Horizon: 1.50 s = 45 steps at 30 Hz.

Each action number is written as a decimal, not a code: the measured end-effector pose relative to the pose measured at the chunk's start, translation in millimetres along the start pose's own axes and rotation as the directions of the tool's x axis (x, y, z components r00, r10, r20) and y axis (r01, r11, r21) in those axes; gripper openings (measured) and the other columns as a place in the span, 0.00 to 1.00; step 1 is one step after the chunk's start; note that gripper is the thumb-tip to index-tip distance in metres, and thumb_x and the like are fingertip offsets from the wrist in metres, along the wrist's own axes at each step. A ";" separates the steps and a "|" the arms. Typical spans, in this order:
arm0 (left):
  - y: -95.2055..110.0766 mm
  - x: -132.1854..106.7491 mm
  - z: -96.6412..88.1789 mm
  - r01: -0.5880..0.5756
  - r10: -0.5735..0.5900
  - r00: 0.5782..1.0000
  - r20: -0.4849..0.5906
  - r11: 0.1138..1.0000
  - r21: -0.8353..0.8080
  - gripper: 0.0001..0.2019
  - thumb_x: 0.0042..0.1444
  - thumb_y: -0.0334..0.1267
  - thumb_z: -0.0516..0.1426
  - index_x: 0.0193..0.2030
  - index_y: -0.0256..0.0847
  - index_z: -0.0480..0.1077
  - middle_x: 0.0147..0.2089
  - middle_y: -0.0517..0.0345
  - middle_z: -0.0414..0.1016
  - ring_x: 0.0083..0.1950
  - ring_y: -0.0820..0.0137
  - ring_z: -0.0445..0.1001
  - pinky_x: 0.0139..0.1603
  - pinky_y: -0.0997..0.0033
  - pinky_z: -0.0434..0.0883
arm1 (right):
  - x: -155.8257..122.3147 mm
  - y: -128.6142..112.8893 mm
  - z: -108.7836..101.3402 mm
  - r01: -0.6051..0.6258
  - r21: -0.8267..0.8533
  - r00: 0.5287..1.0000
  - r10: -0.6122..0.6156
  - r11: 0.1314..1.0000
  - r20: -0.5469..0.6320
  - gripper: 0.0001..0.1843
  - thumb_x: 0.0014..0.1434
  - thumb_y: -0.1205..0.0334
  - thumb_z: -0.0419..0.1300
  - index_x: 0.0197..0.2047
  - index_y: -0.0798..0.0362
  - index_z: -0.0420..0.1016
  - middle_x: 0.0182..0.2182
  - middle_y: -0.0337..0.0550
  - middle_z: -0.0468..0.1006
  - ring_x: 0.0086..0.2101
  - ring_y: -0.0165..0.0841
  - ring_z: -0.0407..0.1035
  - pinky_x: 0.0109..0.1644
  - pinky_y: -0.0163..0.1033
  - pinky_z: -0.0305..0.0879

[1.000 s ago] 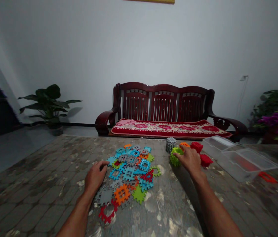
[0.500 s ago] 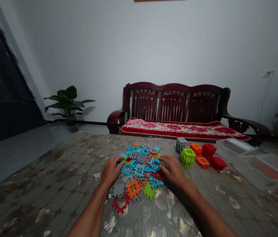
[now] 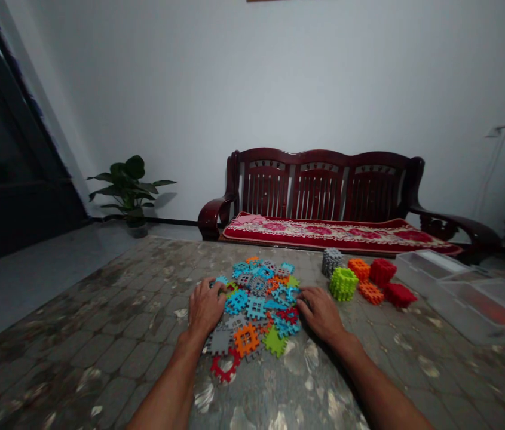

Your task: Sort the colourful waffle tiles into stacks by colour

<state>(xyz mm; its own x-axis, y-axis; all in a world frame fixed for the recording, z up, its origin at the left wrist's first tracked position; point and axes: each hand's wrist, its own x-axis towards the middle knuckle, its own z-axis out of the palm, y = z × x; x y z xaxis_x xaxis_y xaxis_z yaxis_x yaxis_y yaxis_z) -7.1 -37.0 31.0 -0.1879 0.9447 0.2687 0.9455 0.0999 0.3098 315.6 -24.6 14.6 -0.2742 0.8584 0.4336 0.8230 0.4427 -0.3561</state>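
A loose heap of flat, notched plastic building pieces [image 3: 256, 306] in blue, grey, orange, green and red lies on the patterned tabletop [image 3: 144, 322]. My left hand [image 3: 206, 306] rests at the heap's left edge, fingers bent and thumb apart, by a blue piece. On the opposite side my right hand [image 3: 323, 312] touches the heap's edge, its thumb and fingers apart and curved. Neither hand visibly grips a piece, though some fingertips are hidden. Nearest me are a red ring-shaped piece [image 3: 226, 366], an orange window piece [image 3: 246, 340] and a green square piece [image 3: 275, 341].
Right of the heap stand a grey stack [image 3: 331, 263], a lime green stack [image 3: 343, 284], orange stacks [image 3: 358, 270] and red stacks [image 3: 382, 272]. Clear plastic boxes [image 3: 471, 304] lie farther right. Behind the table are a wooden bench [image 3: 317, 185] and a potted plant [image 3: 131, 185].
The view has turned slightly left. My left hand's fingers are more bent at the heap's edge. A blue piece near my right hand has shifted; the stacks stay put.
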 end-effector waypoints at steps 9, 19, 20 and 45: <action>-18.0 11.8 15.4 0.094 -0.136 0.987 -0.089 0.925 -0.369 0.17 0.56 0.29 0.52 0.45 0.46 0.80 0.57 0.50 0.76 0.61 0.61 0.72 0.64 0.59 0.67 | -11.3 -77.4 -13.9 0.436 0.278 0.882 -0.468 0.856 0.058 0.09 0.68 0.58 0.57 0.44 0.47 0.79 0.47 0.43 0.79 0.48 0.38 0.68 0.54 0.46 0.60; -32.8 21.2 19.7 0.187 -0.321 0.932 -0.168 0.825 -0.534 0.15 0.55 0.32 0.52 0.42 0.43 0.79 0.46 0.54 0.80 0.49 0.65 0.78 0.56 0.65 0.73 | -18.2 -134.8 1.5 0.609 0.192 0.712 -0.637 0.770 0.295 0.11 0.68 0.50 0.59 0.45 0.45 0.77 0.51 0.40 0.75 0.50 0.38 0.63 0.51 0.46 0.56; -32.5 21.2 20.0 0.185 -0.319 0.932 -0.169 0.823 -0.537 0.16 0.54 0.31 0.52 0.42 0.43 0.79 0.46 0.54 0.80 0.49 0.65 0.78 0.56 0.65 0.73 | -18.4 -135.3 3.3 0.611 0.179 0.712 -0.634 0.771 0.301 0.10 0.68 0.50 0.60 0.44 0.46 0.77 0.51 0.40 0.76 0.49 0.38 0.63 0.51 0.46 0.56; -33.9 23.0 22.9 0.149 -0.259 0.952 -0.165 0.859 -0.490 0.15 0.54 0.31 0.53 0.40 0.45 0.80 0.47 0.53 0.80 0.50 0.64 0.78 0.56 0.64 0.73 | -11.3 -9.8 -17.4 -0.070 0.158 0.997 0.072 0.985 -0.011 0.12 0.63 0.58 0.57 0.48 0.49 0.77 0.46 0.46 0.79 0.48 0.41 0.71 0.54 0.47 0.66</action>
<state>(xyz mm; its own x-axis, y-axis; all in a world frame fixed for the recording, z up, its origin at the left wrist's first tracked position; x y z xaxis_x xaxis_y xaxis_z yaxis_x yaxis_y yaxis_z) -37.4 -11.5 5.8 -0.4674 0.8218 0.3257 0.6539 0.0734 0.7530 319.3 -43.2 27.6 -0.2084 0.8854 0.4156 0.7512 0.4170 -0.5117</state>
